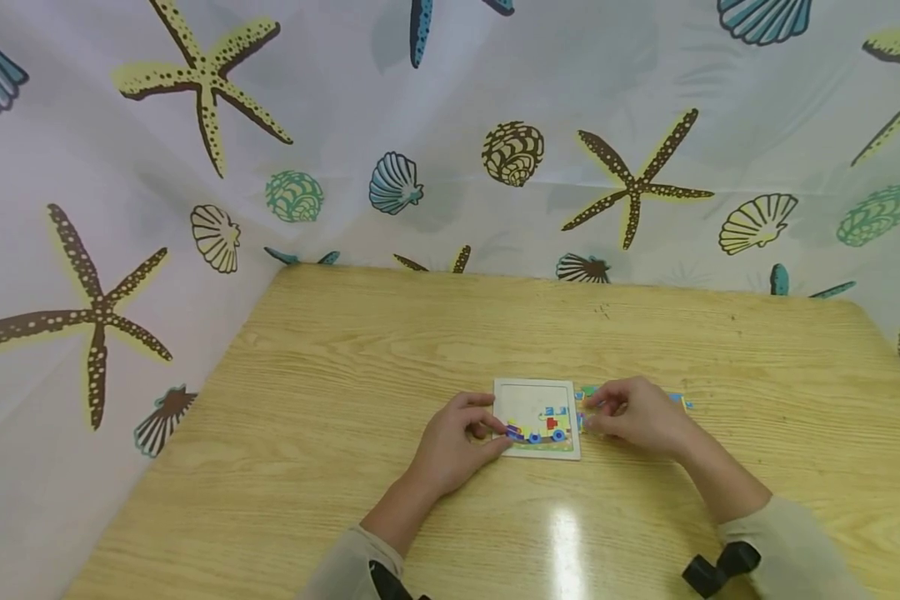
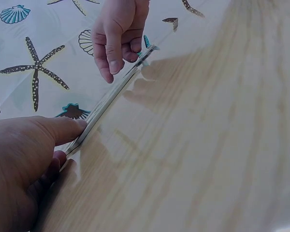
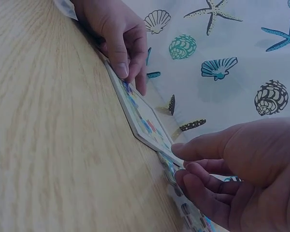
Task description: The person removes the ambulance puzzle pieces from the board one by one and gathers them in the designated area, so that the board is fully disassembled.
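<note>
A small square puzzle tray (image 1: 536, 383) with a white border lies on the table. Picture pieces with blue wheels and a red part (image 1: 552, 423) fill its lower portion; the upper part shows bare backing. My left hand (image 1: 457, 442) grips the tray's left edge, fingertips and thumb over the lower left corner. Just past the right edge, my right hand (image 1: 637, 417) hovers with loosely bent fingers above loose puzzle pieces (image 3: 186, 210). I see no piece between its thumb and fingers in the right wrist view. That hand partly covers the loose pieces in the head view.
The wood-grain table (image 1: 390, 333) extends around the tray. A white curtain (image 1: 450, 217) printed with starfish and shells hangs behind it and along the left side. A black strap piece (image 1: 720, 569) sits by the right sleeve.
</note>
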The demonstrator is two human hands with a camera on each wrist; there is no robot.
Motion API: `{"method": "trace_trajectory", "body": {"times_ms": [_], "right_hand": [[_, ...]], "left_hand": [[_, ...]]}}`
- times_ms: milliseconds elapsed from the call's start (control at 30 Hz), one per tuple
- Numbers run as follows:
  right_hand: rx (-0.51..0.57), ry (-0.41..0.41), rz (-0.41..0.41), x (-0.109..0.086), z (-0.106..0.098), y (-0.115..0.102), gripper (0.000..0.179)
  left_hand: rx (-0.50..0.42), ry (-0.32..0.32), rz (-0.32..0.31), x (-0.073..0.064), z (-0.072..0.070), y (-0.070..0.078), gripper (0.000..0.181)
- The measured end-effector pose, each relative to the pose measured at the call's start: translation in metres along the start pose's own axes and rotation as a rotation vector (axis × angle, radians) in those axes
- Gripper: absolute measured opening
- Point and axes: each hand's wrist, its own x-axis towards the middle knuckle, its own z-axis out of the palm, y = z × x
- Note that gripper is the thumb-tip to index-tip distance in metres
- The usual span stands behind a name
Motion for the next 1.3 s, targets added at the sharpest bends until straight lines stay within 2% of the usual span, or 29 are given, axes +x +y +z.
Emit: {"method": "trace_trajectory", "body": {"times_ms": [200,433,600,667,867,1000,1300], "right_hand": [[-0.015,-0.024,-0.024,0.004,0.008,-0.005,0.029],[-0.081,-0.003,-0.05,0.008,0.014,-0.01,0.033],[-0.104,-0.016,-0.064,0.01,0.018,-0.014,0.026],[-0.102,-0.032,-0.063,0.01,0.019,-0.016,0.024],[-0.109,-0.076,-0.031,0.012,0.019,-0.021,0.034],[-0.076,-0.104,-0.015,0.013,0.019,-0.023,0.03],[-0.09,-0.05,-0.032,0.012,0.022,-0.024,0.027]], "left_hand": [[-0.004,0.002,0.0,0.0,0.0,0.0,0.008],[0.002,0.005,0.003,0.0,0.0,-0.001,0.008],[0.002,0.007,0.008,0.001,0.001,-0.001,0.008],[0.005,0.005,0.014,0.001,0.0,-0.001,0.008],[0.001,0.0,0.019,0.0,-0.001,0.0,0.008],[-0.005,-0.001,0.024,-0.001,-0.001,0.0,0.008],[0.003,0.001,0.027,0.0,-0.002,0.001,0.007]]}}
